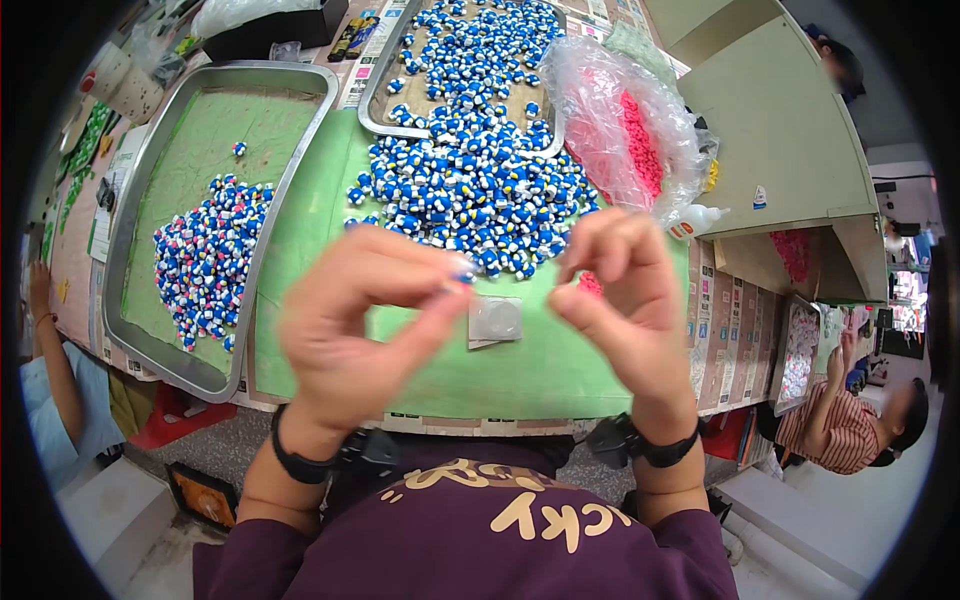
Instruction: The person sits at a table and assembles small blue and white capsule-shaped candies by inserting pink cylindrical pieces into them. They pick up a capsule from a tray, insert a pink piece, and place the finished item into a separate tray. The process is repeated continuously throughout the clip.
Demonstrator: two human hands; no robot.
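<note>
Hands (345,325) apart over green mat (450,390), left fingers (428,259) pinching blue-and-white piece (463,270), right fingers (592,246) curled, hold unclear

Dark purple shirt (430,555) with short sleeves (265,555), pale yellow lettering (546,520); black straps (297,455) bearing dark boxes (372,455) on both wrists; hands (350,330) bare.

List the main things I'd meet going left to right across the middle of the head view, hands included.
Light-blue shirt → large metal tray → left hand → small blue-and-white piece at its fingertips → pale square pad → right hand → striped shirt.
</note>
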